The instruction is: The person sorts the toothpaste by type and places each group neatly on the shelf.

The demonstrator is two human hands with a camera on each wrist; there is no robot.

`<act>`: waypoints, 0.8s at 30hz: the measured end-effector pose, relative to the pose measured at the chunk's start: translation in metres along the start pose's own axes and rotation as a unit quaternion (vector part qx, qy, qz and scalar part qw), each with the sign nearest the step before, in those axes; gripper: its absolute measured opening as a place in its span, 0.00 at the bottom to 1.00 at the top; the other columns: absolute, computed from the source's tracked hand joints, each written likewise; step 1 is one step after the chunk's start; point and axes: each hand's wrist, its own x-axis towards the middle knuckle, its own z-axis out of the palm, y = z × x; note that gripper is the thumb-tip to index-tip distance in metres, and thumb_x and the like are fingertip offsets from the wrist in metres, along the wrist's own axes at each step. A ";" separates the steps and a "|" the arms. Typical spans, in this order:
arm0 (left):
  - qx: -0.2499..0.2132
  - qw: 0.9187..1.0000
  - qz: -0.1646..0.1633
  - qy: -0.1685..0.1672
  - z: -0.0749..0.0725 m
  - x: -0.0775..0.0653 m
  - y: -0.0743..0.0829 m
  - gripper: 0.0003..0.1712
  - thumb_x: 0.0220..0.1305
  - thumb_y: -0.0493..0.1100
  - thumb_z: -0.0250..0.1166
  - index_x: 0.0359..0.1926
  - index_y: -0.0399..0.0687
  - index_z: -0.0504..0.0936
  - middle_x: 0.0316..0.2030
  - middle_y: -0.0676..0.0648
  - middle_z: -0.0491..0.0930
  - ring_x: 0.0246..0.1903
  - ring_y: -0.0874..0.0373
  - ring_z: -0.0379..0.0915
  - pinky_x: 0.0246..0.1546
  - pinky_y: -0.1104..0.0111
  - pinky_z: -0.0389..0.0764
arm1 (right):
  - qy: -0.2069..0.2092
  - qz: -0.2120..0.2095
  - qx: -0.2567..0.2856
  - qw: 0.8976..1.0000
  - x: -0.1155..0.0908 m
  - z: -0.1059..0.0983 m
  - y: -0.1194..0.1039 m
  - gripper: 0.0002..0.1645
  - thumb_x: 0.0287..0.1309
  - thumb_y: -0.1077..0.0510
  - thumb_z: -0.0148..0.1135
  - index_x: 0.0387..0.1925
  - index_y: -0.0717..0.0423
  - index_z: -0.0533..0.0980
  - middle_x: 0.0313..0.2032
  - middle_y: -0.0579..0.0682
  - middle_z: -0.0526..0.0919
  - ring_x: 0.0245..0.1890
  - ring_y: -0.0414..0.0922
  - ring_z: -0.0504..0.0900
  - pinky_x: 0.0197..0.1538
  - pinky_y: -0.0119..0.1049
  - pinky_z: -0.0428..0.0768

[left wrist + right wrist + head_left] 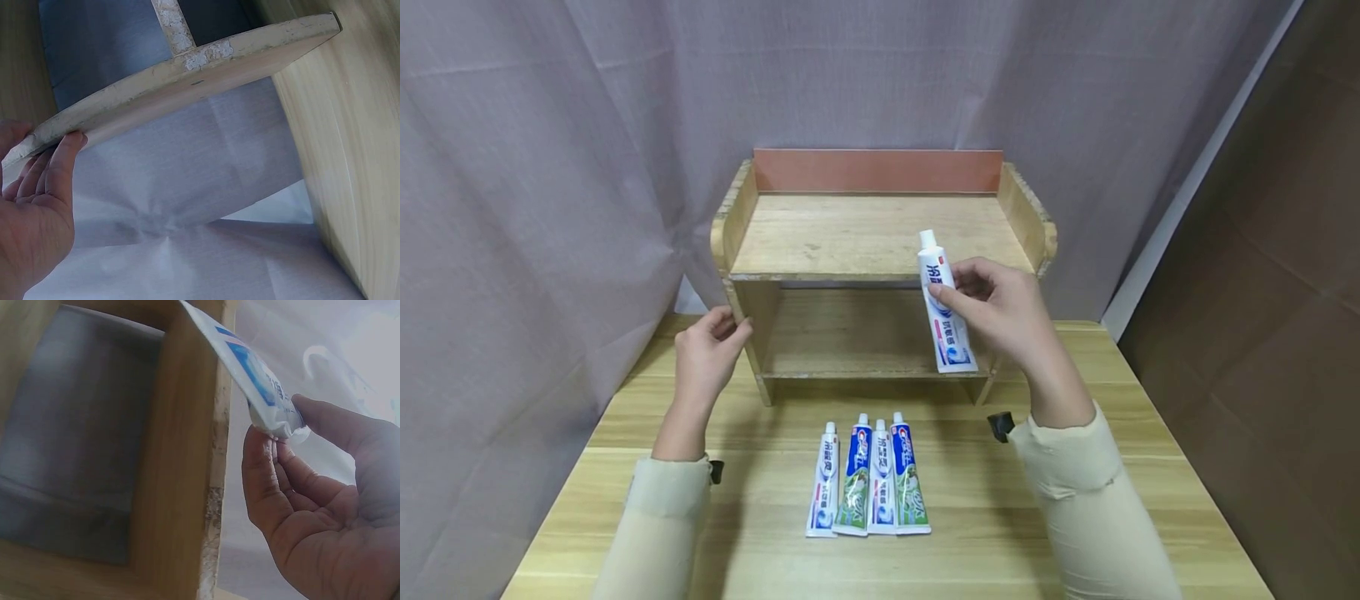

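Observation:
A white toothpaste tube [946, 321] is pinched between the thumb and fingers of my right hand [1000, 304], cap up, in front of the upper part of a two-tier wooden shelf [880, 233]. The right wrist view shows the same tube [250, 369] beside the shelf's wooden edge. My left hand [709, 342] holds the front edge of the shelf's left side panel. In the left wrist view, thumb and fingers [59, 165] lie on opposite sides of that panel [181, 75].
Several toothpaste tubes lie side by side on the wooden table [760, 533], caps toward the shelf: white tubes [825, 483] alternate with blue-and-green ones [855, 483]. A grey curtain [865, 75] hangs behind; a dark brown one [1262, 250] is at the right.

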 end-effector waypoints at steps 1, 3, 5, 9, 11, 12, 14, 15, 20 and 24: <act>-0.001 1.000 -0.001 0.000 0.000 0.000 0.000 0.15 0.65 0.49 0.67 0.46 0.43 0.87 0.41 0.41 0.88 0.41 0.50 0.87 0.45 0.59 0.86 | 0.003 -0.001 0.001 1.000 0.002 -0.001 -0.001 0.20 0.60 0.47 0.72 0.45 0.58 0.83 0.35 0.51 0.87 0.33 0.44 0.83 0.34 0.29 0.83; -0.003 1.000 -0.003 0.000 0.000 0.000 0.000 0.15 0.65 0.49 0.67 0.45 0.43 0.87 0.41 0.42 0.88 0.41 0.50 0.87 0.45 0.59 0.86 | 0.005 -0.004 -0.002 1.000 0.007 -0.003 -0.003 0.20 0.60 0.47 0.71 0.45 0.58 0.83 0.36 0.52 0.87 0.33 0.45 0.83 0.35 0.29 0.82; -0.004 1.000 -0.004 0.000 0.000 0.000 0.000 0.15 0.65 0.49 0.67 0.45 0.43 0.87 0.41 0.42 0.88 0.41 0.50 0.87 0.45 0.59 0.86 | 0.005 -0.001 -0.001 1.000 0.011 -0.005 -0.005 0.20 0.61 0.47 0.71 0.45 0.58 0.83 0.36 0.52 0.87 0.34 0.45 0.82 0.35 0.29 0.81; -0.005 1.000 -0.003 0.003 0.000 0.000 0.000 0.15 0.64 0.48 0.67 0.45 0.43 0.87 0.41 0.41 0.88 0.41 0.50 0.87 0.45 0.58 0.87 | 0.006 0.005 -0.004 1.000 0.020 -0.008 -0.007 0.21 0.61 0.45 0.70 0.46 0.57 0.83 0.37 0.51 0.87 0.35 0.44 0.82 0.36 0.31 0.80; -0.002 1.000 0.000 0.006 0.000 0.000 0.001 0.14 0.64 0.48 0.68 0.45 0.43 0.87 0.41 0.41 0.88 0.41 0.50 0.87 0.45 0.58 0.87 | 0.005 0.007 -0.005 1.000 0.026 -0.008 -0.008 0.22 0.61 0.45 0.70 0.46 0.58 0.83 0.38 0.52 0.86 0.36 0.44 0.82 0.37 0.31 0.80; -0.001 1.000 0.001 0.007 0.000 0.000 0.001 0.14 0.64 0.48 0.68 0.45 0.43 0.87 0.40 0.41 0.88 0.41 0.50 0.87 0.44 0.58 0.87 | 0.006 0.007 -0.005 1.000 0.029 -0.009 -0.009 0.22 0.61 0.45 0.70 0.46 0.58 0.83 0.38 0.53 0.86 0.36 0.45 0.82 0.38 0.31 0.79; 0.000 1.000 0.002 0.008 -0.001 0.000 0.000 0.14 0.64 0.48 0.68 0.45 0.43 0.87 0.40 0.41 0.88 0.41 0.50 0.87 0.44 0.59 0.87 | 0.006 0.007 -0.002 1.000 0.035 -0.009 -0.009 0.22 0.61 0.45 0.70 0.46 0.59 0.83 0.38 0.54 0.87 0.36 0.45 0.82 0.38 0.31 0.79; 0.001 1.000 0.003 0.008 -0.001 0.000 0.000 0.14 0.64 0.48 0.68 0.45 0.44 0.87 0.40 0.41 0.88 0.41 0.51 0.87 0.44 0.59 0.87 | 0.006 0.007 -0.001 1.000 0.038 -0.010 -0.008 0.22 0.61 0.45 0.69 0.46 0.59 0.83 0.38 0.55 0.87 0.36 0.45 0.82 0.38 0.31 0.79; 0.000 1.000 0.003 0.006 0.000 0.000 -0.001 0.14 0.64 0.48 0.67 0.45 0.43 0.87 0.40 0.41 0.88 0.41 0.50 0.87 0.44 0.59 0.87 | 0.006 0.013 0.005 1.000 0.054 -0.013 -0.008 0.22 0.61 0.47 0.70 0.46 0.62 0.83 0.38 0.57 0.86 0.35 0.43 0.81 0.35 0.28 0.79; 0.001 1.000 0.001 0.005 0.001 -0.001 -0.001 0.15 0.65 0.48 0.67 0.45 0.43 0.87 0.41 0.41 0.88 0.41 0.50 0.87 0.44 0.59 0.87 | 0.007 0.032 0.004 0.999 0.065 -0.017 -0.008 0.24 0.60 0.46 0.71 0.47 0.62 0.83 0.39 0.56 0.86 0.34 0.41 0.81 0.32 0.26 0.81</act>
